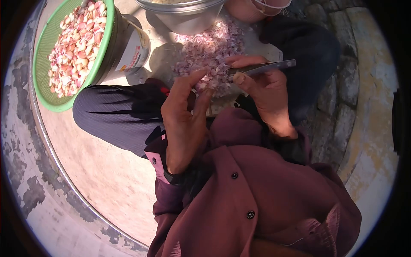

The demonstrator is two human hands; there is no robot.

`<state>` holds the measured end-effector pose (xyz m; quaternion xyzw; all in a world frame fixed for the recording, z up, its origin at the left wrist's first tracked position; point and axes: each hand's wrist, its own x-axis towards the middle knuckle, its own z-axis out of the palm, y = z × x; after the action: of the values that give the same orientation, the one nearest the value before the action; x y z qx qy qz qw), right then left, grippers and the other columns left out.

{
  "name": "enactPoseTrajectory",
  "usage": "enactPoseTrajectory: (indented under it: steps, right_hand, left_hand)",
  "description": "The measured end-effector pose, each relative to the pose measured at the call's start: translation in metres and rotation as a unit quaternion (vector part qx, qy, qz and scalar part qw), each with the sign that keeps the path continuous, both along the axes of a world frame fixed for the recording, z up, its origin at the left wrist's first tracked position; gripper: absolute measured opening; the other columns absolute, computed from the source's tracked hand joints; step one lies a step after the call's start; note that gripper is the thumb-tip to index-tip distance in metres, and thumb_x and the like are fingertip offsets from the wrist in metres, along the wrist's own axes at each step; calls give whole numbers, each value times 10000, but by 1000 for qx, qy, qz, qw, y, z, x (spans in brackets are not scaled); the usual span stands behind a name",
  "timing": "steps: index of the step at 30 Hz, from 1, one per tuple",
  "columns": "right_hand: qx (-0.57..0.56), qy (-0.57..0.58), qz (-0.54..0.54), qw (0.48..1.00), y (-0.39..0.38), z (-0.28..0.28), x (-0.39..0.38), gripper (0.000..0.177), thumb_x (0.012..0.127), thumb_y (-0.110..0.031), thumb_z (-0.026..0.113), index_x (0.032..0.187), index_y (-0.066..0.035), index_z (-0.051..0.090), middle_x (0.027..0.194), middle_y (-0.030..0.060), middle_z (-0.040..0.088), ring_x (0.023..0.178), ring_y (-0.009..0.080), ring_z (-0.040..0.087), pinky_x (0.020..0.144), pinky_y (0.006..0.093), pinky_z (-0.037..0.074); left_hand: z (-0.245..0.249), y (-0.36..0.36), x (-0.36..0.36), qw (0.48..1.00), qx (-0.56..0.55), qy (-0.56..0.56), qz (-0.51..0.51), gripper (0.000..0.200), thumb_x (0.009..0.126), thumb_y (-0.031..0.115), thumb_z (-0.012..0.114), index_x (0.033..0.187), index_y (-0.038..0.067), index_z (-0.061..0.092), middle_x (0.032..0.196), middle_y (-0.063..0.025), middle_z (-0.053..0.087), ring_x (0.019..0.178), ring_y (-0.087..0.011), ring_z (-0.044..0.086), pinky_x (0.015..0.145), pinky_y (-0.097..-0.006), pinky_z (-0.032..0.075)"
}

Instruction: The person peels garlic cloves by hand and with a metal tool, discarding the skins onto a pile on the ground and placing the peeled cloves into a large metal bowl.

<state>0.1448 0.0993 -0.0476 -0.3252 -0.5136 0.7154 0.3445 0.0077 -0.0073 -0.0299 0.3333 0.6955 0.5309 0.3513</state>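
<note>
My right hand [269,92] is closed around a small knife [269,67], whose flat metal end with a hole sticks out to the right. Facing it, my left hand [186,115] has its thumb and forefinger drawn together. Whatever lies between those fingertips blends with the pale peelings behind and cannot be made out. Both hands are above a heap of pinkish papery peelings [214,45] on the ground. Off to the left, a green mesh basket [110,25] tilts toward me, filled with pink and cream garlic cloves [79,49].
A white bucket [135,53] with a printed label stands beside the basket. Behind the peelings is a large basin [184,19], with a pink container [246,10] to its right. My bent knees [115,111] frame the work area. Brick paving [338,85] runs along the right.
</note>
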Motion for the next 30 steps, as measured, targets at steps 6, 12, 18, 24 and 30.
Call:
enactPoseTrajectory:
  steps: [6,12,18,24,30]
  right_hand:
    - [84,-4,66,994,-15,21,-8,183,843,-40,695,1007,10,633,1031,93,651,942,133,619,813,243,488]
    - [52,-31,77,995,-16,25,-4,150,869,-54,672,1000,8,633,982,79,666,880,103,624,772,223,501]
    - [-137,21,53,989,-11,16,-5,137,910,-115,630,1002,-13,619,963,92,667,844,131,648,758,257,538]
    - [-204,43,22,978,0,5,-4,144,933,-145,598,1026,-37,609,994,111,665,865,176,664,760,284,550]
    - [-83,-30,5,996,-1,-2,0,157,941,-146,584,1053,-37,603,1033,115,658,964,172,633,862,308,499]
  left_hand:
    - [8,1,3,976,39,206,-58,391,783,-86,615,1163,-3,580,888,-148,549,732,-289,577,630,-339,462]
    - [5,-2,2,963,38,250,-87,406,768,-78,623,1168,-35,569,888,-145,541,757,-302,585,634,-360,471]
    - [2,-3,2,959,60,265,-83,400,765,-90,625,1158,-26,581,895,-135,545,735,-286,581,620,-344,470]
    - [3,-6,11,996,86,21,-8,337,811,-84,619,1137,-2,594,927,-91,598,777,-152,588,649,-246,461]
    - [4,-5,11,982,97,-151,56,208,902,-44,553,1107,-10,544,991,-76,618,867,-88,603,758,-197,457]
